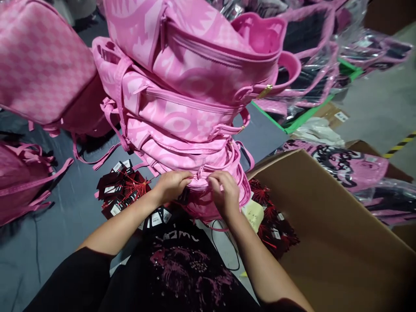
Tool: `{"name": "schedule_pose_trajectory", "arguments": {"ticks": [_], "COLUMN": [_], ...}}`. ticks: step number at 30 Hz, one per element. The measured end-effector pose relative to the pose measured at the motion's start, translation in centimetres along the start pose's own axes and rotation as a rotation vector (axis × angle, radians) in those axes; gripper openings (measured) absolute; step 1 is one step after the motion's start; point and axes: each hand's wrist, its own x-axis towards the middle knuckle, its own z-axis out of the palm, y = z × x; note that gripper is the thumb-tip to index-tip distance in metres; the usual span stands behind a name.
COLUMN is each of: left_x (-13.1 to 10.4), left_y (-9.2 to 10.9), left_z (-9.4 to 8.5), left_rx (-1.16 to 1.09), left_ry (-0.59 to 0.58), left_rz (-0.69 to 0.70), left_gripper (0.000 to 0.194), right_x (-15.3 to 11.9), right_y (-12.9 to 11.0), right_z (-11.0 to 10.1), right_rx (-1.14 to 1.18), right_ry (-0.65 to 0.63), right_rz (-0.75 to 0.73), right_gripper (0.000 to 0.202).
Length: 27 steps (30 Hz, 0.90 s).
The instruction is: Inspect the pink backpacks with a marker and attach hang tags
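Note:
A tall stack of pink patterned backpacks (pixel 182 117) stands right in front of me. My left hand (pixel 173 185) is closed in a pinch at a zipper pull (pixel 199 172) on a lower backpack. Opposite it, my right hand (pixel 225 190) pinches with curled fingers, just right of the pull. A thin reddish tag string (pixel 194 176) runs between the fingertips at the zipper pull. Below my left hand a dark tag partly shows. Beside my left wrist lies a pile of black hang tags (pixel 121 188) with red strings. More hang tags (pixel 276 229) lie right of my right forearm.
An open cardboard box (pixel 325 216) stands close on the right. Behind it are plastic-wrapped pink bags (pixel 344 167) and a green-edged container (pixel 302 117). More pink backpacks (pixel 45 65) occupy the grey table (pixel 65 242) on the left. A yellow note (pixel 254 214) lies by the right-hand tags.

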Motion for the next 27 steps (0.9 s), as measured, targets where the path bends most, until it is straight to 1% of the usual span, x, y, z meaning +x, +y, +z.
{"name": "schedule_pose_trajectory", "arguments": {"ticks": [2,4,7,8,10,12,13,15,17,18,19,20,22,23,24,25,26,27], "left_x": [-0.4,-1.0,-1.8,-2.0,-2.3,-2.7,-2.8,-3.0,-2.9,-2.8,-2.6,-2.4,-2.1,-2.1,-2.1,-2.1,-2.2,-2.2], "left_y": [0.0,-0.2,-0.6,-0.8,-1.1,-1.3,-1.4,-1.6,-1.5,-1.4,-1.2,-1.0,-0.6,-0.4,-0.2,-0.1,-0.1,-0.2], "left_z": [-0.2,-0.6,-1.4,-1.6,-2.1,-2.2,-2.1,-2.0,-1.8,-1.8,-1.8,-1.8,-1.8,-1.7,-1.6,-1.4,-1.2,-0.9], "left_rx": [-0.048,-0.235,-0.673,-0.778,-0.861,-0.838,-0.818,-0.762,-0.637,-0.55,-0.456,-0.365,-0.224,-0.189,-0.181,-0.192,-0.212,-0.233], "left_ry": [-0.031,-0.075,-0.182,-0.213,-0.238,-0.183,-0.123,0.042,0.208,0.256,0.267,0.247,0.149,0.105,0.09,0.112,0.166,0.247], "left_rz": [0.044,0.104,0.12,0.111,0.08,0.017,-0.015,-0.065,-0.051,-0.003,0.071,0.158,0.316,0.361,0.38,0.376,0.353,0.318], "left_gripper": [0.033,0.039,0.049,0.052,0.056,0.051,0.045,0.027,0.013,0.01,0.011,0.014,0.025,0.029,0.03,0.029,0.025,0.021], "right_x": [-0.1,-0.1,0.3,0.4,0.8,1.2,1.3,1.4,1.6,1.7,1.8,1.9,2.2,2.3,2.4,2.5,2.5,2.5], "right_y": [-0.2,-0.9,-1.9,-2.2,-2.5,-2.5,-2.5,-2.5,-2.4,-2.4,-2.4,-2.4,-2.3,-2.3,-2.3,-2.2,-2.2,-2.1], "right_z": [-0.4,-0.7,-0.5,-0.3,-0.1,-0.1,-0.1,-0.1,0.0,0.1,0.2,0.2,0.2,0.2,0.2,0.1,0.0,0.0], "right_rx": [0.112,0.221,0.403,0.474,0.617,0.733,0.773,0.82,0.848,0.857,0.865,0.874,0.889,0.894,0.898,0.898,0.892,0.884], "right_ry": [0.076,0.111,0.096,0.092,0.077,0.036,0.011,-0.029,-0.061,-0.081,-0.103,-0.126,-0.172,-0.192,-0.209,-0.223,-0.236,-0.248], "right_rz": [0.114,0.199,0.293,0.327,0.384,0.41,0.413,0.41,0.409,0.414,0.421,0.429,0.434,0.431,0.425,0.417,0.407,0.393], "right_gripper": [0.015,0.013,0.015,0.015,0.014,0.011,0.01,0.009,0.009,0.011,0.012,0.014,0.016,0.016,0.016,0.016,0.016,0.016]}}
